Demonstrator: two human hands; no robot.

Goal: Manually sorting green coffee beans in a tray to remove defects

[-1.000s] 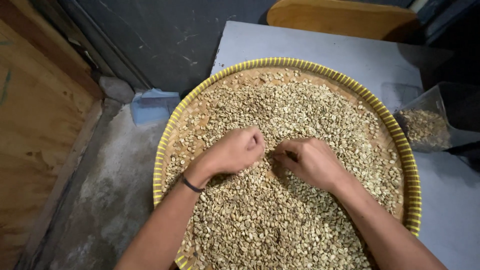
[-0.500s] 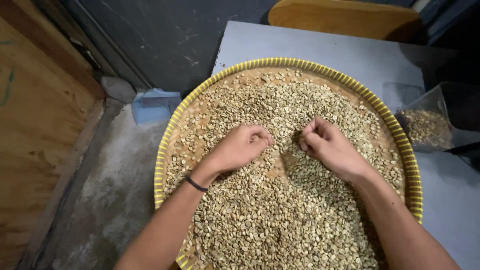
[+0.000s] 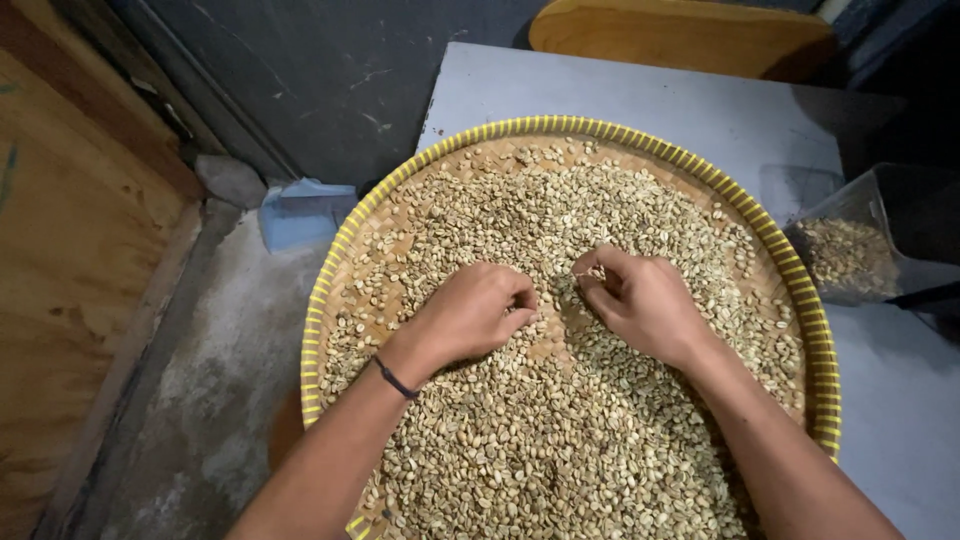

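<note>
A grey table (image 3: 700, 110) with a smooth, matte top fills the right half of the view; to its left lies a rough, mottled concrete floor (image 3: 220, 380) edged by a plywood panel (image 3: 70, 260) with visible grain. On the table sits a large round tray (image 3: 560, 126) of woven brown strips, its rim bound in yellow with thin dark stripes; its left edge overhangs the table. The tray is heaped almost all over with beans (image 3: 540, 460), small pale green-tan ovals, each with a centre crease, thinning toward the far rim where the weave shows through. A curved wooden chair back (image 3: 680, 40), smooth and orange-brown, stands beyond the table's far edge. At the right edge a clear plastic tub (image 3: 850, 250) holds more of the same beans. On the floor by the dark wall lies a crumpled pale blue bag (image 3: 300, 212).

Both forearms reach in from the near side and meet near the tray's middle. The left hand (image 3: 470, 315), a thin black band at its wrist, rests knuckles up on the beans with fingers curled under into a loose fist; whether it holds any cannot be told. The right hand (image 3: 645, 305) lies just beside it, apart by a narrow gap, fingers bent and thumb and forefinger pinched narrowly at the bean surface; a bean between them cannot be made out.
</note>
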